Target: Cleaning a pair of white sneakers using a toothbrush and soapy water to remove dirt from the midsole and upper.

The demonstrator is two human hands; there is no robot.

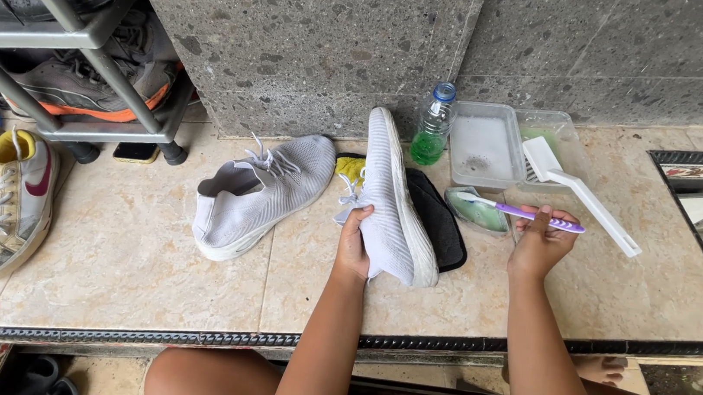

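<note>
My left hand clamps the grey sneaker on edge over the tiled floor; my right hand pinches the purple toothbrush. I should brace the shoe firmly and scrub in short strokes.

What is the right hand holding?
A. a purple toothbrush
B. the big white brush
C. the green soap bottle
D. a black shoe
A. The right hand grips a purple toothbrush by its handle, with the bristle end pointing toward the small green dish, while the left hand holds the white sneaker tipped on its side.
</note>
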